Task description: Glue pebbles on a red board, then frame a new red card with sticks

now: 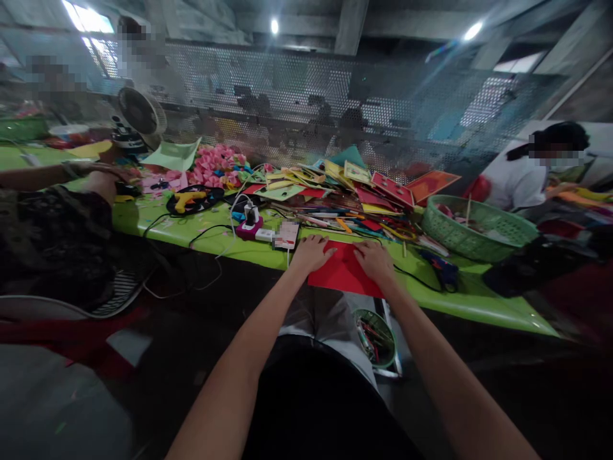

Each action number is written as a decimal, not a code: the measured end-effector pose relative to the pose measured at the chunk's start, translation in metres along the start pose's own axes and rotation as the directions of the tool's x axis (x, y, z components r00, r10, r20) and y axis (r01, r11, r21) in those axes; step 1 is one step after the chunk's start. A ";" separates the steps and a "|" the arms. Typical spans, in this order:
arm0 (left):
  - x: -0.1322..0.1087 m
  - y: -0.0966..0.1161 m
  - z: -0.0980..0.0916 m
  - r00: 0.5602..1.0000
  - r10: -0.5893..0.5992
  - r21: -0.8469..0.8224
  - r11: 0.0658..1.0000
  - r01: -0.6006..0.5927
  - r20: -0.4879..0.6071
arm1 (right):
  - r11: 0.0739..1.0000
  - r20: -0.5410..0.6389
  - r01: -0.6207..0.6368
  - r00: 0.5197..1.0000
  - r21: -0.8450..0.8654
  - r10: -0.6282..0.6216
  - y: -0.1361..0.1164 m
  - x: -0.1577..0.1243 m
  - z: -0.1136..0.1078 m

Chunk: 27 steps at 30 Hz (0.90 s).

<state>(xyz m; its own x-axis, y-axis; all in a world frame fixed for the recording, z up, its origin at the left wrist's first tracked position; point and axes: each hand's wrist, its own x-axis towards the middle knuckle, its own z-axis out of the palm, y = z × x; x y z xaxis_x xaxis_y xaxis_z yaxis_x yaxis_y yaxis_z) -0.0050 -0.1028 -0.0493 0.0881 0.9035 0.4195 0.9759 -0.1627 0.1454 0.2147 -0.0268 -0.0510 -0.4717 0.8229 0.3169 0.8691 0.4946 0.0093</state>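
A sheet of red paper [342, 271] lies at the front edge of the green table, its near part sticking out over the edge toward my lap. My left hand [312, 253] rests flat on its left side, fingers stretched out and thumb over the paper. On the right side my right hand [375, 259] lies with its fingers spread, pressing the sheet down. Just beyond my left hand is a phone [286, 235], beside a white and purple power strip [253, 231] with a plug in it.
Colored papers and cards [325, 182] pile up behind my hands, with pencils and sticks before them. A green basket [474, 227] and a blue glue gun [443, 269] are at right. Left are a yellow glue gun [191, 199], pink paper flowers [218, 167] and a co-worker's arm [57, 174].
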 end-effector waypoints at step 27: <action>0.000 0.001 -0.003 0.996 -0.049 0.007 0.999 0.049 0.076 | 1.000 -0.028 0.019 0.999 0.006 -0.019 0.002 0.001 0.003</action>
<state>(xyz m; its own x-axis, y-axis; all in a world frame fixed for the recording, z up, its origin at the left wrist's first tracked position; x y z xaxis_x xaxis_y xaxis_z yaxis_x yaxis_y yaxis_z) -0.0050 -0.1044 -0.0464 0.0551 0.9379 0.3426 0.9804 -0.1158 0.1593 0.2155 -0.0244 -0.0539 -0.4835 0.8052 0.3432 0.8591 0.5117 0.0097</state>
